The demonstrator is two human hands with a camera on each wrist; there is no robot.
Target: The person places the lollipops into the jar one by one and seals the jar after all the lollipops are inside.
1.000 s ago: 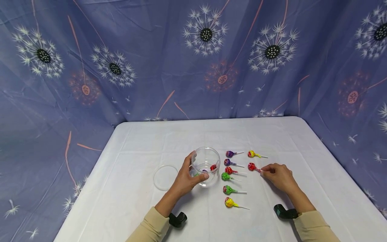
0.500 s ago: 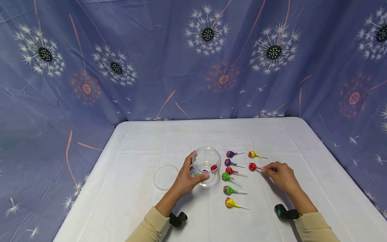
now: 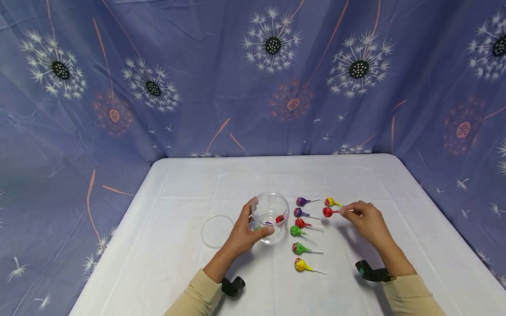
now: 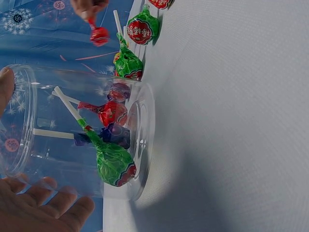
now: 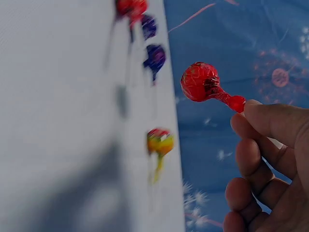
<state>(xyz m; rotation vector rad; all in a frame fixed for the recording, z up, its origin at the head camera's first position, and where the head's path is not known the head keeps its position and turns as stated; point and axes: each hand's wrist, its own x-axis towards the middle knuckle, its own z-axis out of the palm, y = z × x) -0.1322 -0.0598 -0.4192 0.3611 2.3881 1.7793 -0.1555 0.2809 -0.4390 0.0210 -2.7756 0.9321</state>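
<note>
R hand (image 3: 365, 219) pinches stick of red lollipop (image 3: 327, 212), held clear of the white surface (image 3: 189, 188), just beside yellow lollipop (image 3: 329, 202). L hand (image 3: 243, 232) curled round clear jar (image 3: 270, 216), upright, w/ red, purple & green lollipops inside. Six more lie betw. jar & R hand; lid (image 3: 216, 231) flat, left of jar.

round clear plastic jar (image 3: 269, 217): glossy, smooth | flat clear plastic lid (image 3: 216, 231): glossy | red foil-wrapped lollipop (image 3: 328, 212): shiny crinkled wrapper, matt white stick | white cloth table cover (image 3: 189, 193): matt, creased | blue dandelion-print fabric backdrop (image 3: 197, 87): matt, wrinkled
</note>
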